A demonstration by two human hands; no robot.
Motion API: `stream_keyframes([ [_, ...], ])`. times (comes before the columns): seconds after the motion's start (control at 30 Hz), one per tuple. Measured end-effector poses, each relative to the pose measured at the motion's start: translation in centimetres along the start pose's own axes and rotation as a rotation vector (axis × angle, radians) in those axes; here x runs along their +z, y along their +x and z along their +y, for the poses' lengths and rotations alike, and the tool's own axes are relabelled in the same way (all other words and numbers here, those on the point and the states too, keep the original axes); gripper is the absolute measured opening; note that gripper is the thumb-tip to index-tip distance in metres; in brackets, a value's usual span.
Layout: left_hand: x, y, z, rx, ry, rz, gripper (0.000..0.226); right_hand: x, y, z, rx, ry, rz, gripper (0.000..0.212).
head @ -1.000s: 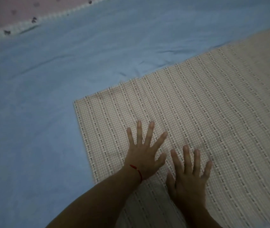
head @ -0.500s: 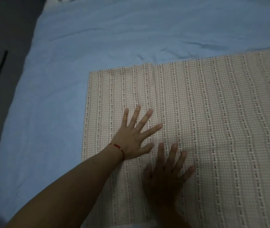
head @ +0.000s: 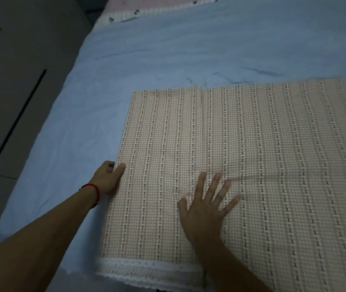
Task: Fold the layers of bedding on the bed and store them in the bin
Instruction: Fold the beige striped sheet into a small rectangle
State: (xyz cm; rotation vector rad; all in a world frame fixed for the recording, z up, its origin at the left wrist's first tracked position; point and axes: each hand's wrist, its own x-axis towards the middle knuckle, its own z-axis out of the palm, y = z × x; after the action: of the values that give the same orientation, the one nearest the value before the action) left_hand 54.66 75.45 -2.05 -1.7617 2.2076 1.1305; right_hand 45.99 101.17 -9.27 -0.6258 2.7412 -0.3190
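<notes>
On blue bedding [head: 189, 45], left hand [head: 106, 179] pinches the checked sheet's [head: 252, 144] edge while right hand [head: 206, 205] presses flat, fingers spread.

The left hand [head: 107, 179], earlier spread flat on the checked sheet [head: 252, 157] beside the right hand [head: 206, 204], slid out to the sheet's left edge and curled its fingers around it.

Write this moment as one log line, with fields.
left hand: grips checked sheet left edge | right hand: flat, pressing on sheet | blue sheet: spread underneath
</notes>
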Motion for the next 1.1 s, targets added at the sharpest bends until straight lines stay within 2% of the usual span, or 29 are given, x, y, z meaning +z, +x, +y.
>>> stream_keyframes([
  [0.13,-2.8,-0.8,2.3,0.131,0.179,-0.167,0.033,-1.0,-0.1,0.4,-0.056,-0.002,-0.097,0.097],
  [0.23,-4.9,-3.4,5.4,0.247,0.254,-0.274,0.034,-2.6,-0.1,2.0,-0.136,0.001,-0.26,0.095],
  [0.43,-5.1,-10.2,13.0,0.515,0.337,-0.309,0.027,-7.7,1.2,4.8,-0.216,0.154,-0.64,0.085],
  [0.5,-4.3,-13.1,16.5,0.608,0.313,-0.31,0.02,-10.2,1.5,6.4,-0.225,0.365,-0.679,0.103],
  [0.53,-3.6,-14.6,18.0,0.644,0.298,-0.316,0.016,-11.5,1.4,7.0,-0.212,0.503,-0.681,0.099],
  [0.6,-1.8,-17.6,21.1,0.713,0.259,-0.32,0.01,-14.3,1.1,8.4,-0.1,0.799,-0.646,0.061],
  [0.67,0.8,-20.1,23.8,0.775,0.235,-0.32,0.011,-16.9,1.0,10.3,0.052,1.037,-0.605,0.043],
  [0.73,4.5,-21.7,26.0,0.787,0.2,-0.317,0.014,-19.5,1.3,12.1,0.182,1.245,-0.592,0.039],
  [0.8,8.8,-22.8,27.5,0.734,0.155,-0.348,0.016,-21.6,1.7,14.7,0.228,1.335,-0.586,0.052],
  [0.9,15.3,-23.8,27.7,0.531,-0.058,-0.599,0.02,-22.6,1.8,19.5,0.289,1.322,-0.468,0.059],
  [0.93,17.3,-23.6,27.0,0.489,-0.083,-0.625,0.025,-22.2,1.7,20.9,0.322,1.275,-0.433,0.06],
  [1.0,20.3,-22.3,24.5,0.529,0.118,-0.46,0.033,-19.7,1.5,24.1,0.329,0.991,-0.432,0.071],
  [1.07,21.3,-20.7,20.4,0.519,0.448,-0.235,0.04,-17.3,0.4,25.8,0.352,0.748,-0.412,0.054],
  [1.1,21.1,-20.2,18.2,0.46,0.525,-0.188,0.046,-16.3,-0.2,26.3,0.345,0.694,-0.409,0.046],
])
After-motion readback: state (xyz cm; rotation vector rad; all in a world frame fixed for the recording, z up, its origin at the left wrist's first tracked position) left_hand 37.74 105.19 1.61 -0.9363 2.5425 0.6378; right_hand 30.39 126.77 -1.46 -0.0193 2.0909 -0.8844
